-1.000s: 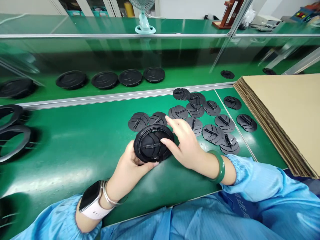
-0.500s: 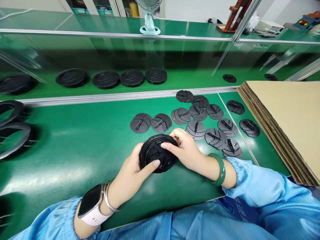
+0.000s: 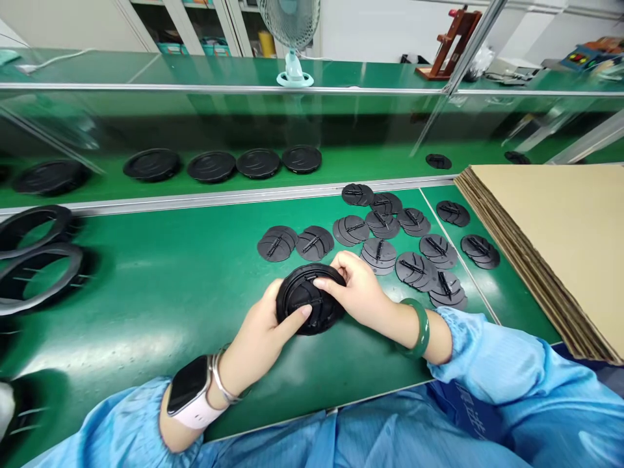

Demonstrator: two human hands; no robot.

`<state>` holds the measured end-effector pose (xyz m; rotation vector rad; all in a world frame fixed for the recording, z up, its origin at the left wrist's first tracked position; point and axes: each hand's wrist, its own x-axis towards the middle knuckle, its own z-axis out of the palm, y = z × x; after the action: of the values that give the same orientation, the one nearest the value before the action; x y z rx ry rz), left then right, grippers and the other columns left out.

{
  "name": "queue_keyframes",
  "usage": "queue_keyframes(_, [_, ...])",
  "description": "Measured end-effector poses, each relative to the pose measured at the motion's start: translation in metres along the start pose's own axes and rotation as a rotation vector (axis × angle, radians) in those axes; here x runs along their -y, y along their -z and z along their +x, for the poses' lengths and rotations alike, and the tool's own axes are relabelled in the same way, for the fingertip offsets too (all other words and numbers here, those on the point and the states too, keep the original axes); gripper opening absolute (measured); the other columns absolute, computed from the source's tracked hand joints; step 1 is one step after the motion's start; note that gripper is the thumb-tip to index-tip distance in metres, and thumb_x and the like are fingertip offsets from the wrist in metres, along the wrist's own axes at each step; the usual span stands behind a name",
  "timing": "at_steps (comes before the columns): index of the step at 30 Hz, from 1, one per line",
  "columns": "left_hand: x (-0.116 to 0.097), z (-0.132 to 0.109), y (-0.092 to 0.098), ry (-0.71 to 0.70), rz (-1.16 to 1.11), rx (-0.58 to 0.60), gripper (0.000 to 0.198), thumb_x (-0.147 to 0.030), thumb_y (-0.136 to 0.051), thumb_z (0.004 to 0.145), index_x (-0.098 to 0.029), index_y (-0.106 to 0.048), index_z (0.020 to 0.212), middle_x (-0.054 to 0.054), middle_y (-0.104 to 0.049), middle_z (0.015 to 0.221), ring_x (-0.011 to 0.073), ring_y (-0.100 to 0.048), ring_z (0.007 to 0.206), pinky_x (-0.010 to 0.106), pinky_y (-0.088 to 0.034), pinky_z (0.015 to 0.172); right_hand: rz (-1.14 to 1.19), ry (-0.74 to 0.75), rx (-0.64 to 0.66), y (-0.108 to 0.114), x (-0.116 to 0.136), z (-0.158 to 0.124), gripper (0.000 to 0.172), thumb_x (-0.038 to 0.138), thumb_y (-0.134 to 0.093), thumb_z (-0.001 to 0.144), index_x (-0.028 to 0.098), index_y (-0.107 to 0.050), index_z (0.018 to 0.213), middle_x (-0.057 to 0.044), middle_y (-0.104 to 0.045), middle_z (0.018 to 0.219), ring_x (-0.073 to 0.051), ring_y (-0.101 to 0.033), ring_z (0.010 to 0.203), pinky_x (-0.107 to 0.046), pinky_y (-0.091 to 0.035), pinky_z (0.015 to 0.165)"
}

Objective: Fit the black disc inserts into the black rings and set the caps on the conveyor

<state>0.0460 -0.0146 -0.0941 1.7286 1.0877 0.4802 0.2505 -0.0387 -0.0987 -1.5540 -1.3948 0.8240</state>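
Between my hands is a round black plastic part (image 3: pixel 312 300) with a raised rim and a disc set inside it. My left hand (image 3: pixel 275 318) grips its left edge, thumb on the inner face. On the upper right, my right hand (image 3: pixel 358 286) holds the rim with its thumb pressed onto the disc. My fingers underneath are hidden by the part. Just beyond lie fanned stacks of thin black discs, each with a bar across the top; two such stacks, a left one (image 3: pixel 277 244) and a right one (image 3: pixel 314 244), are nearest.
More disc stacks (image 3: pixel 378 255) spread to the right, beside a pile of cardboard sheets (image 3: pixel 546 195). Black rings (image 3: pixel 73 273) stand at the left. Several round black parts (image 3: pixel 258 163) line the ledge under a clear panel. A small fan (image 3: pixel 292 78) stands on the upper shelf.
The view has shifted slightly, showing more of the upper shelf and of the rings at the left. Both hands keep nearly the same grip on the round black part.
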Motion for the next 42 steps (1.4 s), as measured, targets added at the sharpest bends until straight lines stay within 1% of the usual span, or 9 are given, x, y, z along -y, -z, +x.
queue_keyframes(3, [0.0, -0.001, 0.0, -0.006, -0.027, -0.012, 0.039, -0.045, -0.062, 0.09, -0.025, -0.053, 0.123, 0.003, -0.066, 0.117, 0.0244, -0.061, 0.11, 0.037, -0.048, 0.096, 0.141, 0.008, 0.203, 0.005, 0.003, -0.001, 0.022, 0.033, -0.075, 0.083, 0.022, -0.057, 0.089, 0.002, -0.059, 0.09, -0.017, -0.057, 0.088, -0.03, -0.044, 0.078])
queue_keyframes(6, [-0.002, -0.003, 0.001, -0.009, -0.074, -0.016, 0.037, -0.04, -0.064, 0.09, -0.025, -0.054, 0.121, 0.002, -0.067, 0.116, 0.0232, -0.062, 0.109, 0.036, -0.048, 0.095, 0.245, -0.016, 0.385, 0.008, 0.007, -0.004, 0.049, 0.035, -0.082, 0.076, 0.024, -0.056, 0.117, -0.001, -0.065, 0.113, -0.02, -0.061, 0.107, -0.033, -0.046, 0.093])
queue_keyframes(19, [-0.01, -0.007, 0.011, -0.044, -0.015, 0.043, 0.043, -0.048, -0.064, 0.089, -0.021, -0.053, 0.12, 0.006, -0.074, 0.103, 0.0222, -0.071, 0.087, 0.032, -0.056, 0.073, 0.229, -0.22, 0.393, 0.005, -0.015, -0.003, 0.05, 0.045, -0.083, 0.071, 0.021, -0.063, 0.11, -0.006, -0.071, 0.106, -0.027, -0.066, 0.102, -0.037, -0.054, 0.09])
queue_keyframes(23, [-0.008, 0.014, 0.086, -0.102, 0.3, -0.232, 0.058, -0.055, -0.062, 0.089, -0.023, -0.047, 0.134, 0.007, -0.071, 0.119, 0.0186, -0.07, 0.1, 0.029, -0.057, 0.087, 0.35, -0.284, 0.385, 0.011, -0.022, 0.002, 0.056, 0.046, -0.083, 0.071, 0.021, -0.062, 0.116, -0.009, -0.071, 0.116, -0.028, -0.067, 0.106, -0.037, -0.057, 0.091])
queue_keyframes(27, [0.013, 0.032, 0.213, 0.053, 0.542, -0.558, 0.066, -0.051, -0.062, 0.088, -0.023, -0.044, 0.145, 0.012, -0.041, 0.156, 0.0332, -0.031, 0.147, 0.053, -0.021, 0.123, 0.332, -0.254, 0.428, 0.011, -0.021, 0.004, 0.052, 0.045, -0.083, 0.071, 0.022, -0.065, 0.114, -0.009, -0.072, 0.116, -0.027, -0.068, 0.105, -0.035, -0.057, 0.092])
queue_keyframes(30, [0.039, 0.024, 0.287, 0.279, 0.668, -0.71, 0.065, -0.052, -0.062, 0.086, -0.023, -0.05, 0.143, 0.015, -0.03, 0.162, 0.0484, -0.002, 0.151, 0.078, 0.0, 0.113, 0.308, -0.219, 0.473, 0.008, -0.021, 0.004, 0.05, 0.044, -0.085, 0.068, 0.021, -0.067, 0.108, -0.009, -0.074, 0.108, -0.029, -0.07, 0.101, -0.036, -0.058, 0.09])
queue_keyframes(32, [0.059, 0.013, 0.311, 0.396, 0.709, -0.725, 0.058, -0.051, -0.063, 0.087, -0.023, -0.057, 0.137, 0.015, -0.035, 0.159, 0.0499, -0.008, 0.15, 0.08, -0.004, 0.111, 0.33, -0.211, 0.454, 0.006, -0.022, 0.003, 0.05, 0.043, -0.086, 0.065, 0.021, -0.068, 0.106, -0.009, -0.075, 0.104, -0.029, -0.071, 0.099, -0.035, -0.059, 0.088])
queue_keyframes(36, [0.095, 0.003, 0.313, 0.52, 0.762, -0.67, 0.05, -0.05, -0.06, 0.092, -0.022, -0.058, 0.134, 0.012, -0.04, 0.156, 0.0395, -0.025, 0.148, 0.07, -0.017, 0.117, 0.371, -0.209, 0.396, 0.003, -0.025, 0.001, 0.049, 0.041, -0.085, 0.065, 0.021, -0.067, 0.106, -0.008, -0.075, 0.105, -0.028, -0.071, 0.099, -0.034, -0.058, 0.088])
queue_keyframes(42, [0.096, 0.011, 0.245, 0.405, 0.823, -0.517, 0.057, -0.062, -0.053, 0.092, -0.029, -0.056, 0.138, 0.01, -0.027, 0.164, 0.0418, -0.012, 0.152, 0.073, -0.015, 0.116, 0.279, -0.185, 0.435, 0.005, -0.041, 0.005, 0.051, 0.04, -0.086, 0.065, 0.023, -0.067, 0.11, -0.007, -0.075, 0.108, -0.028, -0.071, 0.102, -0.031, -0.06, 0.089])
